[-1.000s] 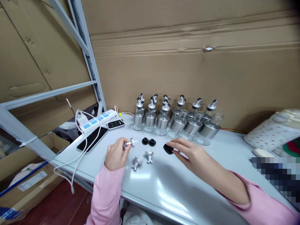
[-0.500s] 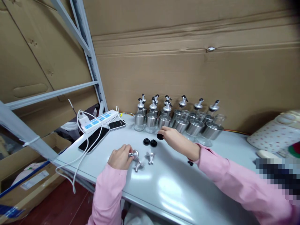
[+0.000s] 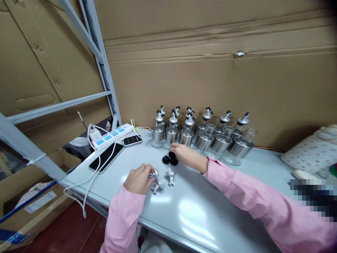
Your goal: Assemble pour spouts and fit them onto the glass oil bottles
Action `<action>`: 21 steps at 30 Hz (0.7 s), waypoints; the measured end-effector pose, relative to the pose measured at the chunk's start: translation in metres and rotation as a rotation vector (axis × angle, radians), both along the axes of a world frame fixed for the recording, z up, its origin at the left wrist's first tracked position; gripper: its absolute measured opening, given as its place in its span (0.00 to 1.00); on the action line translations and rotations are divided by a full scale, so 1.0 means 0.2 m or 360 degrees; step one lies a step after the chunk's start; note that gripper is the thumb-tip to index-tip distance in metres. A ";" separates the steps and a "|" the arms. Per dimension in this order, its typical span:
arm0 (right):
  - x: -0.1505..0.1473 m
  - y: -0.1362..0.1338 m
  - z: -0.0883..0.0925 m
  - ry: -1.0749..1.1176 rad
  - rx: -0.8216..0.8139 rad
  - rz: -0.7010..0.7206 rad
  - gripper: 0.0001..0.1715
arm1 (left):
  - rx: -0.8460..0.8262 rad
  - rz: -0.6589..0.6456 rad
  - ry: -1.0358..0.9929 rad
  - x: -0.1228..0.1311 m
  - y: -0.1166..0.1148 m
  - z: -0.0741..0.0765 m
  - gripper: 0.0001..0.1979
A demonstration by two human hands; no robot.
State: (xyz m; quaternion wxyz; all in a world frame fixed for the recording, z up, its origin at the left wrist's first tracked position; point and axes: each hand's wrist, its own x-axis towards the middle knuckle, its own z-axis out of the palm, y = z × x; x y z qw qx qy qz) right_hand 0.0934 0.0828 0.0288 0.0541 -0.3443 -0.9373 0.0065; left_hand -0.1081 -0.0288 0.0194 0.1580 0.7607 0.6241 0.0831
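Observation:
My left hand (image 3: pixel 139 179) is closed on a silver pour spout (image 3: pixel 155 174), low over the table. Just below it a second silver spout (image 3: pixel 157 188) lies on the surface, and a third spout (image 3: pixel 171 176) lies to its right. My right hand (image 3: pixel 180 151) pinches a round black stopper (image 3: pixel 172 154) at its fingertips. That piece is right behind two other black stoppers, one on the left (image 3: pixel 165 160) and one on the right (image 3: pixel 173 161); whether it rests on the table I cannot tell.
Several glass bottles with steel sleeves (image 3: pixel 186 136) stand along the cardboard wall; three in front at right have no spout. On the left lie a phone (image 3: pixel 106 157), a small black-faced device (image 3: pixel 132 140), a power strip (image 3: pixel 113 136) and white cables. A dotted white item (image 3: pixel 305 151) is at right.
My right hand has moved left with the black stopper, bringing it beside the other two. My left hand keeps its hold on the spout, nearly in place.

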 end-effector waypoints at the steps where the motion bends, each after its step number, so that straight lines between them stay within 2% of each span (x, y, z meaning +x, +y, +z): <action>1: 0.00 0.00 0.00 0.0012 0.0001 0.0006 0.14 | -0.0004 -0.0014 -0.0002 0.00 0.00 0.00 0.06; 10: -0.02 0.02 -0.02 0.0073 -0.0072 0.0079 0.15 | -0.0003 -0.0039 -0.0015 0.00 0.00 -0.01 0.07; 13: -0.01 0.05 0.00 0.0076 -0.0157 0.0126 0.18 | 0.0011 -0.0044 -0.0008 0.00 0.00 -0.01 0.08; 15: 0.00 0.06 0.02 0.0084 -0.0191 0.0126 0.16 | 0.0026 -0.0044 0.0000 0.00 0.00 -0.02 0.08; 17: 0.00 0.05 0.03 0.0084 -0.0216 0.0130 0.16 | 0.0035 -0.0041 0.0004 0.00 0.00 -0.02 0.07; 19: -0.01 0.02 0.03 0.0066 -0.0217 0.0129 0.21 | 0.0037 -0.0043 0.0000 0.00 0.00 -0.02 0.07; 21: -0.02 -0.01 0.02 0.0039 -0.0187 0.0108 0.21 | 0.0025 -0.0054 -0.0011 0.00 0.00 -0.01 0.07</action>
